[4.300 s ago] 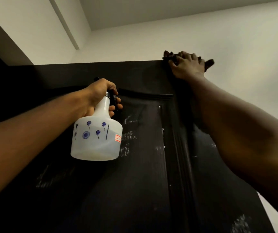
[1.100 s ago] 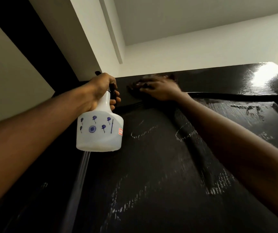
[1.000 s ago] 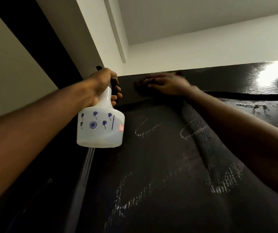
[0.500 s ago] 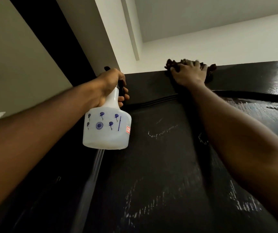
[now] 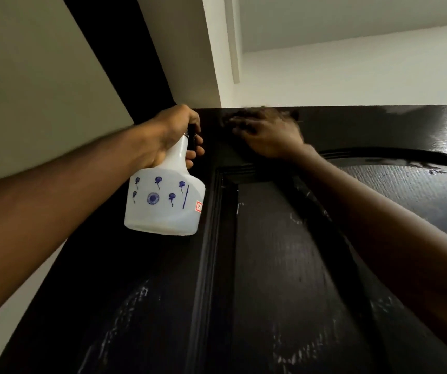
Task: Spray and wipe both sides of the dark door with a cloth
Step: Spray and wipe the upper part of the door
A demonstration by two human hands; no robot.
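Dark door (image 5: 284,265) across centre and lower frame: rigid, grained panels, raised mouldings, wet gloss upper right; judged slick, best steadied by its edge. Left hand (image 5: 173,133) curled round neck of light plastic spray bottle (image 5: 164,201). Right hand (image 5: 268,136) flat, blurred, pressing soft dark cloth (image 5: 293,114) on top rail.

My right hand (image 5: 268,133) smears into blur, and the cloth (image 5: 292,114) beneath it barely shows. My left hand (image 5: 173,133) covers the trigger of the spray bottle (image 5: 163,206). The door (image 5: 271,265) runs past the bottom edge.
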